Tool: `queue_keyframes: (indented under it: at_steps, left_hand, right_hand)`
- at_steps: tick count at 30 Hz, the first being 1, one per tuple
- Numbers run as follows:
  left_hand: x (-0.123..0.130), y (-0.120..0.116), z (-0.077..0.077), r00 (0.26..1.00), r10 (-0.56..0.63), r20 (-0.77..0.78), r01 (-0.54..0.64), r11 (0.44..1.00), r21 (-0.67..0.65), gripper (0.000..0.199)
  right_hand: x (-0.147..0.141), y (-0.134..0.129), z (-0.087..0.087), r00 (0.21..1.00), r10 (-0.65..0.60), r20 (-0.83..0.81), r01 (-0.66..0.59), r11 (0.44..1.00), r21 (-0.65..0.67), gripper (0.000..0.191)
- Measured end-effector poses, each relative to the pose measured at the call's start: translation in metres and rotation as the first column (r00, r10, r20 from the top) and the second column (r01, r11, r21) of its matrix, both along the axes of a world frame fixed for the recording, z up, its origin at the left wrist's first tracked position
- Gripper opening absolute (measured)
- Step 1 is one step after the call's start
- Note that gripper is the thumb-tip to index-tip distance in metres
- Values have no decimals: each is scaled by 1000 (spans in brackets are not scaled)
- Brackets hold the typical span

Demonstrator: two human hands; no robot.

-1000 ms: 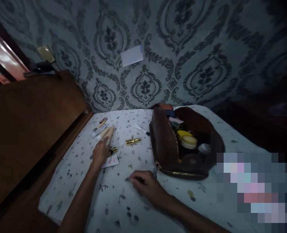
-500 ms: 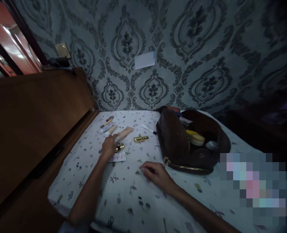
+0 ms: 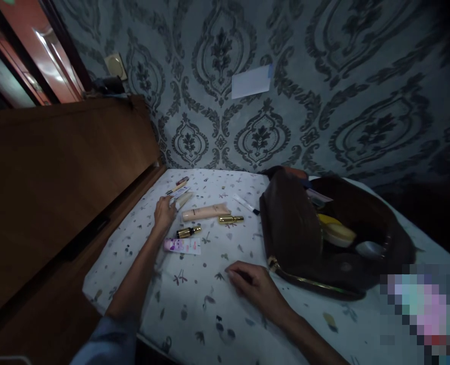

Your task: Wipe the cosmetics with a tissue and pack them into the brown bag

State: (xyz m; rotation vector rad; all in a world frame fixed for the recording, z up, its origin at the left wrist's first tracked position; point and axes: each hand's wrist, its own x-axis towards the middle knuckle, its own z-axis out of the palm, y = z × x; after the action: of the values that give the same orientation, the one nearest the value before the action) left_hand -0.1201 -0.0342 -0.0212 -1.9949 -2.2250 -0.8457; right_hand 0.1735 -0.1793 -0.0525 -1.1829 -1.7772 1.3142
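Note:
At the left of the table, my left hand [image 3: 164, 214] has its fingers closed at the near end of a small cream-coloured tube [image 3: 184, 199]. To the right of that hand a longer peach tube [image 3: 205, 212] lies crosswise. Below it are a gold lipstick-like tube [image 3: 231, 219], a black-and-gold one [image 3: 188, 231] and a white-and-purple squeeze tube [image 3: 182, 246]. My right hand [image 3: 252, 285] rests on the patterned cloth with fingers curled, and nothing shows in it. Beside it stands an open brown bag [image 3: 291, 228].
A thin white tube with a black cap [image 3: 246, 204] lies left of the bag. Behind my left hand are a pencil-like stick [image 3: 177, 188] and a small dark item [image 3: 182, 180]. Inside the bag is a yellow round container [image 3: 337, 232]. A wooden panel [image 3: 68, 167] borders the left.
My left hand has moved off the peach tube, which now lies more level, to the small cream tube. The view has shifted left; my right hand stays curled on the cloth.

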Motion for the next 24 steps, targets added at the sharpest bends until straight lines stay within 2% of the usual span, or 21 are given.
queue_keyframes:
  at_steps: [3, 7, 14, 20, 23, 24]
  left_hand:
    - [-3, 11, 8, 997, 29, -69, -32, 999, -32, 36]
    - [1, 23, 16, 986, -15, -168, -6, 992, -124, 34]
    - [18, 27, 12, 952, -83, -294, 10, 970, -244, 35]
    - [18, 26, 13, 955, -109, -277, 24, 956, -291, 33]
    - [14, 28, 18, 966, -120, -231, 57, 964, -261, 40]
    - [14, 29, 21, 977, -114, -183, 75, 975, -208, 43]
  right_hand:
    - [2, 0, -2, 1000, 3, 10, -3, 1000, -2, 36]
    - [5, 1, -5, 1000, 14, 0, -14, 1000, -3, 38]
    - [8, 3, -1, 998, 33, 45, -32, 999, -5, 38]
    - [8, 3, 5, 999, 29, 19, -29, 1000, -2, 33]
    - [7, 1, 9, 998, 12, -56, -14, 999, -34, 30]
    - [7, 0, 9, 996, -3, -84, -1, 999, -43, 29]
